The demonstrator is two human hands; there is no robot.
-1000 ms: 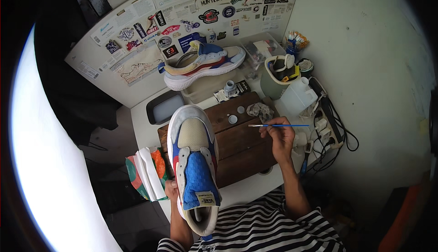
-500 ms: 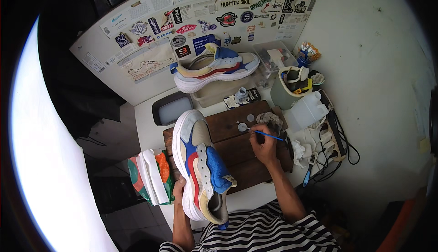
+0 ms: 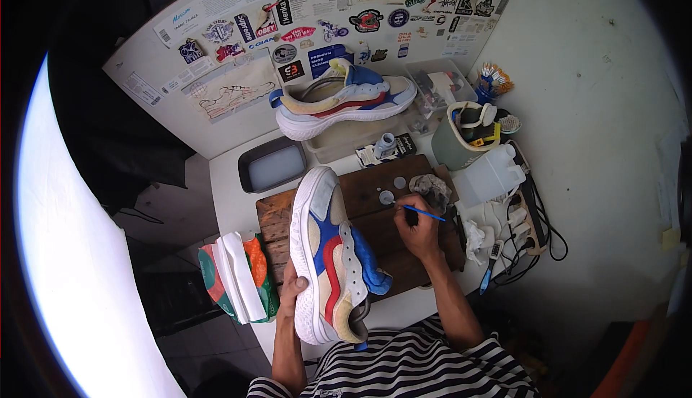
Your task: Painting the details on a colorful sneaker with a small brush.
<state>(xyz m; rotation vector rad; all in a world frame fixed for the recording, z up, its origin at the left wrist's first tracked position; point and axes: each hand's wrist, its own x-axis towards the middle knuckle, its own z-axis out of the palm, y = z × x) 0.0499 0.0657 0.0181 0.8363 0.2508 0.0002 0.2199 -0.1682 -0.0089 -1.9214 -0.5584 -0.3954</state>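
Note:
A blue, red, cream and grey sneaker (image 3: 331, 261) is tilted onto its side, its white sole facing left. My left hand (image 3: 290, 290) grips it from the left, partly hidden behind it. My right hand (image 3: 418, 228) is closed on a thin blue paintbrush (image 3: 430, 214), whose tip is at a small cap of pale paint (image 3: 386, 197). Under both hands lies a dark wooden board (image 3: 364, 185). A second small lid (image 3: 399, 182) and a crumpled greyish wad (image 3: 432, 189) sit beside the brush.
A second sneaker (image 3: 339, 102) rests on a plastic box at the back, near an open bottle (image 3: 386, 145). A water tray (image 3: 274, 164), tissue pack (image 3: 234, 279), brush cup (image 3: 490, 88), tool bucket (image 3: 461, 138), jug (image 3: 490, 174) and power strip with cords (image 3: 533, 214) surround the board.
The held sneaker has turned from top-up onto its side, toe more upright. My right hand brought the brush down and left to the paint cap, where it stays.

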